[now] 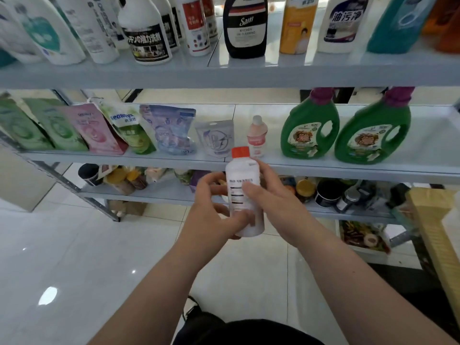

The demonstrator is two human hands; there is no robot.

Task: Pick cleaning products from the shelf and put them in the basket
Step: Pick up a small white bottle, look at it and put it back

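Observation:
A white bottle with an orange cap (242,181) stands upright in front of the middle shelf (311,168), held between both hands. My left hand (211,207) grips its lower left side, with fingers curled across the label. My right hand (276,202) wraps the right side, thumb on the label. A similar small pink bottle (257,136) stays on the middle shelf just behind. No basket is in view.
Two green detergent jugs (310,128) (373,133) stand at the right of the middle shelf, with refill pouches (171,129) at the left. The top shelf holds several bottles, including a black one (245,26). Jars fill the lower shelf (326,192). A wooden piece (435,235) juts in at the right.

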